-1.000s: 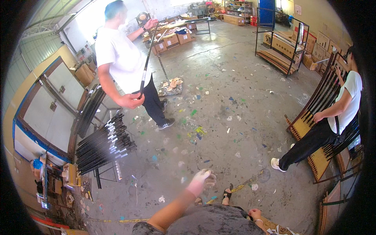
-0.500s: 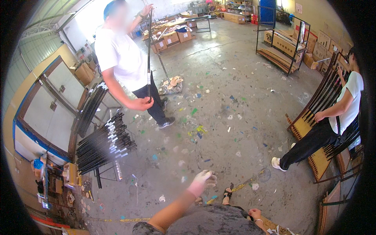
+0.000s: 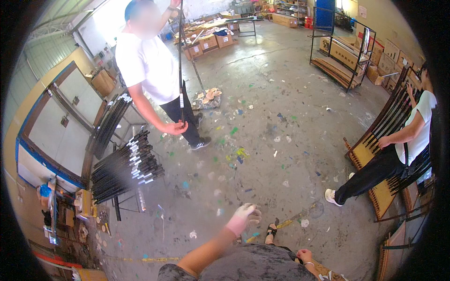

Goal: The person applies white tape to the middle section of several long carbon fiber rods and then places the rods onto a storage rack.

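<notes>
My left hand point(image 3: 246, 219), in a pale glove, is held out in front of my dark shirt over the floor. Its fingers are loosely bent and apart, with nothing seen in them. My right hand point(image 3: 304, 255), bare and with a band at the wrist, hangs low at my right side. Its fingers are curled in, and no object shows in it. Neither hand touches any of the poles. At the left, a co-worker in a white shirt holds a long dark pole point(image 3: 181, 70) upright in both hands.
Many black poles with silvery ends point(image 3: 126, 164) lie on a stand at the left. On the right a second co-worker handles dark poles in a slanted rack point(image 3: 365, 164). A metal frame cart point(image 3: 340, 56) stands farther back, near cardboard boxes point(image 3: 208, 43). Scraps litter the floor point(image 3: 262, 182).
The view has shifted slightly, so most of the scene sits a little lower and to the right. My hands keep nearly the same pose.
</notes>
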A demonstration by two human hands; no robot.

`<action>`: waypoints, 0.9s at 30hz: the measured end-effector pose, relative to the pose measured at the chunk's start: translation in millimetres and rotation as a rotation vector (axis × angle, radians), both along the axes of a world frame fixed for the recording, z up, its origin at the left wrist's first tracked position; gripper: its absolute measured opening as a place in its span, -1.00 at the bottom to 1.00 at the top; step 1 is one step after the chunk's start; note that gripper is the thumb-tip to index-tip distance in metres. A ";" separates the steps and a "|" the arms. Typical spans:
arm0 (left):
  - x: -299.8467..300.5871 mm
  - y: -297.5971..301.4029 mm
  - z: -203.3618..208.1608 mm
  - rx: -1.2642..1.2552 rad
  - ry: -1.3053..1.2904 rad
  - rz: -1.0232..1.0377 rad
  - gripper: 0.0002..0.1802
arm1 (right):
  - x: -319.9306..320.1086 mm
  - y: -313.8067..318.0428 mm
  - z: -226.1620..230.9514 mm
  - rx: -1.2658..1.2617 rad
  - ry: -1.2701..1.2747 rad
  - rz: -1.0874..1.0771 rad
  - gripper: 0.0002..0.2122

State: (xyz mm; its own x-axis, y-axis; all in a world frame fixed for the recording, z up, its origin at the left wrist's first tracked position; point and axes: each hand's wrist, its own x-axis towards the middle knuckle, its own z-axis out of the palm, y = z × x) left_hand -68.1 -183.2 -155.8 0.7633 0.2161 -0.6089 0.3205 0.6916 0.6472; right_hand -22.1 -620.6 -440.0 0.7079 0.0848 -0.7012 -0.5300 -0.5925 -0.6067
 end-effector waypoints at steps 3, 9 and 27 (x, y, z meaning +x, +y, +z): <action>-1.4 -0.3 -4.0 -0.020 -0.009 0.009 -0.58 | 0.4 -9.4 -14.9 -0.018 -0.015 0.040 -0.84; -0.8 -3.1 -2.7 -0.022 0.000 0.019 -0.55 | 0.2 -10.0 -16.6 -0.064 0.034 0.027 -0.79; 4.2 -8.0 2.8 -0.012 0.008 -0.021 -0.53 | 3.7 1.9 18.0 -0.009 0.076 -0.043 -0.86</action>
State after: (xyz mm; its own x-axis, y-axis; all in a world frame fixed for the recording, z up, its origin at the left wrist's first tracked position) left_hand -63.9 -191.2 -153.0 0.7627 0.1926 -0.6174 0.3401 0.6925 0.6362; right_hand -18.5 -618.7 -422.0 0.6556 0.0496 -0.7535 -0.5990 -0.5734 -0.5589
